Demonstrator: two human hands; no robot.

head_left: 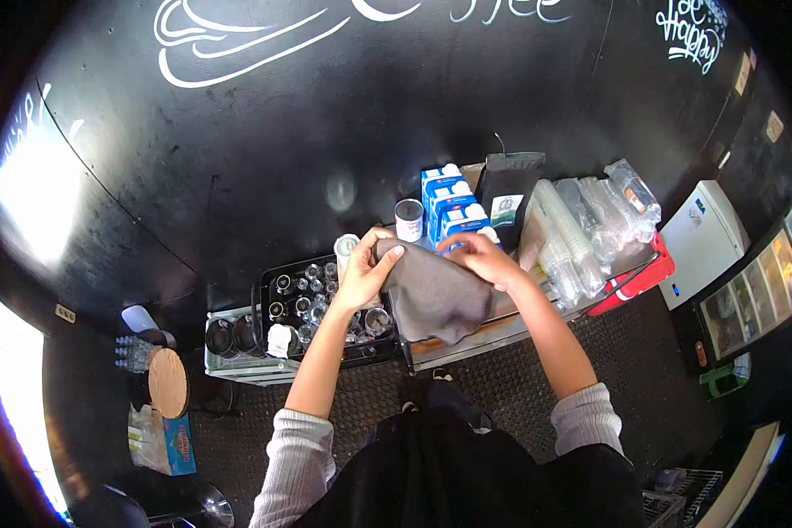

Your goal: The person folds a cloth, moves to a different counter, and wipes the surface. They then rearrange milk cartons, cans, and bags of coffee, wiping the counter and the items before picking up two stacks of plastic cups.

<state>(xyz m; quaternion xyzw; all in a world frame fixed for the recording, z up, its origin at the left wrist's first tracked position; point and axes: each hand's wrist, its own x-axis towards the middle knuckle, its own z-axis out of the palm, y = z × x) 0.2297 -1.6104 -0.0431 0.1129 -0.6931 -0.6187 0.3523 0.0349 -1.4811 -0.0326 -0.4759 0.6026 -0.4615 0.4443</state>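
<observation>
A grey-brown cloth (438, 295) hangs spread between my hands, over the front of a low counter (449, 354). My left hand (367, 271) pinches its upper left corner, the thumb lying on top. At the upper right edge, the bent fingers of my right hand (482, 260) grip the fabric; their tips are partly hidden. Just behind the cloth stand a can with a dark lid (409, 220) and several blue-and-white cartons (453, 204). A pale can (346, 246) is close beside my left hand.
Left of the cloth, a black tray (260, 304) holds several glasses and jars. To the right are a black pouch (507, 195), stacked clear plastic cups (561, 238) and a red box (647, 277). A white fridge (704, 242) stands farther right. Behind rises a black wall (273, 150).
</observation>
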